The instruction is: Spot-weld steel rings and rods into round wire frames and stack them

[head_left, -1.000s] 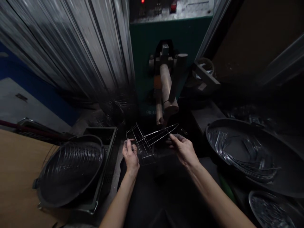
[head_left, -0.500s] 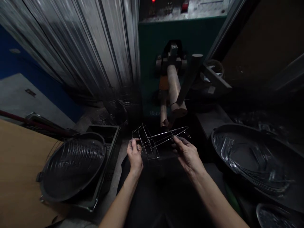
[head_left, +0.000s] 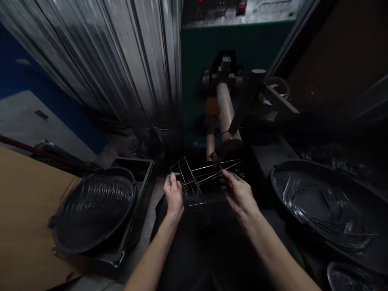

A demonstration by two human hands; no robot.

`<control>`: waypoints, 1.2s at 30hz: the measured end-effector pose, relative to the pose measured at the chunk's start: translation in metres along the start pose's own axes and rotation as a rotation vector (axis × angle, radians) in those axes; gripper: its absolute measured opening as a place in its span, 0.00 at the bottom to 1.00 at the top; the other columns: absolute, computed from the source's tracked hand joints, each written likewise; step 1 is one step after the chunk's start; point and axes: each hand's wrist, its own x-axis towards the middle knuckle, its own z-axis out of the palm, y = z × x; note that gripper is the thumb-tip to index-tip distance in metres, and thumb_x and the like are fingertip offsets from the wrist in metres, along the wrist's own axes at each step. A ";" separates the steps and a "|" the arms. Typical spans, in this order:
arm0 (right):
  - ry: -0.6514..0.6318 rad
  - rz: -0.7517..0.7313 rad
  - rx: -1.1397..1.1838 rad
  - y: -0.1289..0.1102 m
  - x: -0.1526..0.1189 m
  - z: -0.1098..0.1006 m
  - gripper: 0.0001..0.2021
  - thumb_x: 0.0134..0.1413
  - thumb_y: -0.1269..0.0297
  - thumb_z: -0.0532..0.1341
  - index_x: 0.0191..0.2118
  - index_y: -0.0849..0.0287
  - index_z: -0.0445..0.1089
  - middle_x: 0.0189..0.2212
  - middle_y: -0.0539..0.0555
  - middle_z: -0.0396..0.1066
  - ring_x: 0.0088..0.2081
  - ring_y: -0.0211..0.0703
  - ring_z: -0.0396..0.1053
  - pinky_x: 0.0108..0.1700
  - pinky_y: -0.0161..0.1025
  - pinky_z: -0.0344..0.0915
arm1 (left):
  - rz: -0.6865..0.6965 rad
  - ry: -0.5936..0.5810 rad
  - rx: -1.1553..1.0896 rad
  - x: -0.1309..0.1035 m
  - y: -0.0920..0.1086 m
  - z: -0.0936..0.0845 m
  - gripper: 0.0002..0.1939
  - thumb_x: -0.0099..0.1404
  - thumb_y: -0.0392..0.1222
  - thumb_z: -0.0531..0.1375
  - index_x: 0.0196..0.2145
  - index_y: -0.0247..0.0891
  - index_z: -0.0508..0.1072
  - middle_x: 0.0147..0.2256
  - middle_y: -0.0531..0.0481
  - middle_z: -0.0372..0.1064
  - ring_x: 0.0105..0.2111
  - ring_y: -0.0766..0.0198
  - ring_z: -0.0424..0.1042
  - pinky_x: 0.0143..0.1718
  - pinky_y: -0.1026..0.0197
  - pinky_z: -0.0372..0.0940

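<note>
A thin wire frame is held up between my two hands, below the metal cylinders of a green machine. My left hand pinches its left end, thumb on top. On the other side, the thumb and fingers of my right hand close on the wires of its long, narrow right part. The upper cylinder and the smaller lower one stand just beyond the frame; whether the wires touch the lower one I cannot tell.
On the left, a black basin with wire rings sits on a crate. A large black basin with bent wires is at the right, and a smaller container below it. The green machine stands ahead.
The view has shifted slightly, so the machine appears a little further right. Both hands keep hold of the wire frame, which has tilted slightly.
</note>
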 end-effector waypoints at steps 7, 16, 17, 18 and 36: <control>-0.002 0.046 0.037 -0.003 0.000 0.003 0.12 0.30 0.72 0.73 0.26 0.65 0.72 0.21 0.49 0.70 0.22 0.29 0.65 0.18 0.23 0.56 | -0.026 -0.029 0.042 -0.006 0.018 0.001 0.15 0.62 0.52 0.56 0.34 0.35 0.68 0.15 0.63 0.44 0.13 0.77 0.42 0.14 0.72 0.39; 0.038 0.032 -0.017 0.000 -0.008 -0.027 0.15 0.30 0.66 0.75 0.28 0.63 0.73 0.25 0.50 0.71 0.22 0.31 0.66 0.17 0.24 0.57 | -0.007 -0.015 -0.021 0.005 0.018 0.008 0.13 0.62 0.49 0.56 0.34 0.34 0.68 0.15 0.63 0.44 0.13 0.78 0.42 0.14 0.72 0.39; 0.045 0.030 -0.021 -0.001 -0.008 -0.029 0.15 0.30 0.66 0.75 0.28 0.62 0.73 0.24 0.50 0.71 0.22 0.31 0.66 0.17 0.24 0.57 | 0.012 -0.012 -0.021 0.008 0.018 0.008 0.13 0.62 0.49 0.56 0.34 0.34 0.68 0.15 0.63 0.44 0.13 0.78 0.42 0.15 0.72 0.39; 0.045 0.031 -0.022 -0.002 -0.008 -0.030 0.15 0.30 0.66 0.75 0.28 0.62 0.73 0.24 0.50 0.71 0.22 0.31 0.66 0.17 0.24 0.57 | 0.027 -0.011 -0.019 0.010 0.018 0.007 0.13 0.62 0.49 0.56 0.34 0.34 0.68 0.15 0.63 0.43 0.13 0.78 0.42 0.15 0.72 0.39; -0.461 -0.789 -1.230 -0.035 -0.082 -0.027 0.12 0.54 0.57 0.56 0.35 0.56 0.74 0.37 0.55 0.75 0.40 0.48 0.71 0.46 0.41 0.63 | 0.381 -0.220 0.382 -0.065 -0.013 -0.044 0.14 0.68 0.50 0.49 0.32 0.38 0.67 0.19 0.57 0.53 0.17 0.72 0.53 0.20 0.68 0.51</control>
